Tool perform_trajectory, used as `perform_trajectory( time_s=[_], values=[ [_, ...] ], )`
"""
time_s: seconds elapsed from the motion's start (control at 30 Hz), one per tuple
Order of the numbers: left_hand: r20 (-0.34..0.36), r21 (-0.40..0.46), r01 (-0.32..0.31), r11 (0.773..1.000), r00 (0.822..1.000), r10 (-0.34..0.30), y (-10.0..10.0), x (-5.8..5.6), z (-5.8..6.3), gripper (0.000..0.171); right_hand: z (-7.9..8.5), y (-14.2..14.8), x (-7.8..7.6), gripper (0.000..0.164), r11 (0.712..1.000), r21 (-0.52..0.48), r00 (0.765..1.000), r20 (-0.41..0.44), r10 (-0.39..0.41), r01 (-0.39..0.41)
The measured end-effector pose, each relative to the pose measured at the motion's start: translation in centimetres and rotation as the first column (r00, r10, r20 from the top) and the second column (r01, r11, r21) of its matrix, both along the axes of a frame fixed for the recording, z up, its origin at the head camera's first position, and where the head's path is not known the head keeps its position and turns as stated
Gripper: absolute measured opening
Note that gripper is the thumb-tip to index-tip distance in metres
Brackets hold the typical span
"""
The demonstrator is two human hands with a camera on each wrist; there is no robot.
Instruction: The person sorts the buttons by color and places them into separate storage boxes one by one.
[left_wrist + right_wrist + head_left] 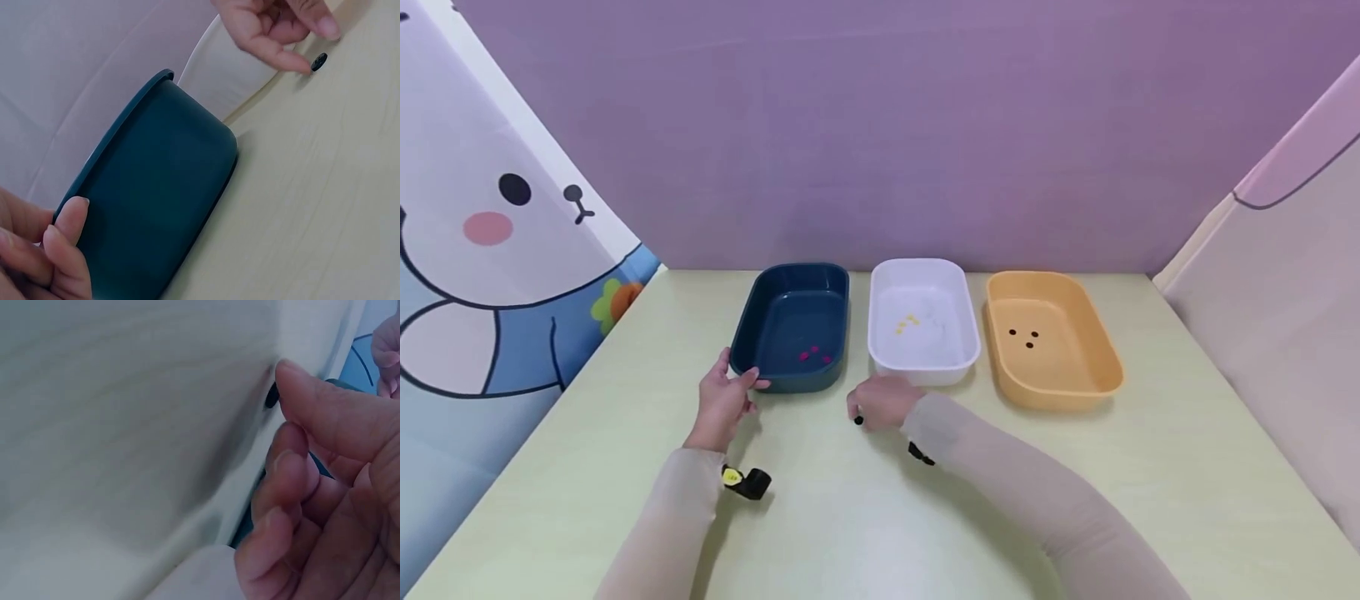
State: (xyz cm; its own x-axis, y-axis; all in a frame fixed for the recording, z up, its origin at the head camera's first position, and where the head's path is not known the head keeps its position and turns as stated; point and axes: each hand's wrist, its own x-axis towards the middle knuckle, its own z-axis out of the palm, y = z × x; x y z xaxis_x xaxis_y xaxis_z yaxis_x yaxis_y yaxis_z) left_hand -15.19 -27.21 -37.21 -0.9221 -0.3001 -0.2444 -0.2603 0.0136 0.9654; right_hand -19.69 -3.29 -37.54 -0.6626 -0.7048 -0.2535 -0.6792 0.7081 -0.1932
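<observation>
My left hand (721, 406) holds the near left corner of a dark blue tray (156, 187). Its thumb lies at the rim in the head view, and fingers rest against the wall in the left wrist view. In front of the white tray (925, 377), my right hand (883, 402) reaches low over the table, the other fingers bent. A small black button (319, 61) is at its index fingertip, the thumb tip standing apart in the left wrist view. The right wrist view shows this button (272, 395) beside the thumb, partly hidden; whether it touches the table I cannot tell.
Several yellow pieces (912, 317) lie in the white tray. Small magenta pieces (815, 350) are in the blue tray. Three black pieces (1030, 345) sit in an orange tray (1060, 392) at the right. A purple backdrop (880, 150) rises behind the table (820, 533).
</observation>
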Motion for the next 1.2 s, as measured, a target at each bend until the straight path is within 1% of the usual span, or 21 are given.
perform_trajectory(
  time_s=[0.17, 0.3, 0.47, 0.6, 0.67, 0.8, 0.9, 1.03, 1.2],
  values=[
    [0.016, -0.011, -0.002, 1.0, 1.0, 0.002, 0.5, -0.1, 0.0, 0.073, -0.8, 0.1, -0.6, 0.017, 1.0, -0.024, 0.999, 0.033, -0.01, 0.011],
    [0.016, -0.001, 0.007, 1.0, 1.0, -0.007, 0.8, -0.2, 0.0, 0.073, -1.2, 0.4, -1.0, 0.014, 1.0, -0.022, 0.998, 0.055, -0.012, 0.013],
    [0.009, -0.006, -0.005, 1.0, 1.0, 0.005, 0.8, 0.0, -0.2, 0.072, -1.4, 0.5, -0.9, 0.013, 0.999, -0.041, 0.992, 0.126, -0.005, 0.01],
    [0.024, -0.006, -0.004, 1.0, 1.0, 0.004, 0.7, 0.3, -0.6, 0.073, -1.9, 0.6, -0.6, 0.013, 0.999, -0.052, 0.986, 0.167, 0.007, 0.001],
    [0.032, -0.004, 0.0, 1.0, 0.999, 0.0, 0.7, 0.4, -0.8, 0.073, -2.2, 0.7, -0.6, 0.014, 0.998, -0.056, 0.988, 0.157, 0.009, 0.0],
    [0.018, -0.01, -0.004, 1.0, 1.0, 0.004, 0.6, 0.3, -0.8, 0.073, -2.5, 0.9, -1.0, 0.016, 0.998, -0.064, 0.994, 0.113, 0.007, 0.0],
    [0.01, -0.018, -0.009, 1.0, 1.0, 0.009, 0.6, 0.1, -0.6, 0.072, -2.3, 1.0, -1.3, 0.017, 0.998, -0.056, 0.996, 0.09, 0.022, -0.017],
    [0.011, -0.017, -0.002, 1.0, 1.0, 0.002, 0.5, -0.1, -0.4, 0.073, -1.9, 1.3, -1.6, 0.015, 0.999, -0.034, 0.995, 0.087, 0.041, -0.038],
    [0.01, -0.022, -0.005, 1.0, 1.0, 0.005, 0.3, -0.1, -0.1, 0.073, -1.2, 1.8, -1.5, 0.007, 0.999, -0.016, 0.995, 0.086, 0.048, -0.046]
  ],
)
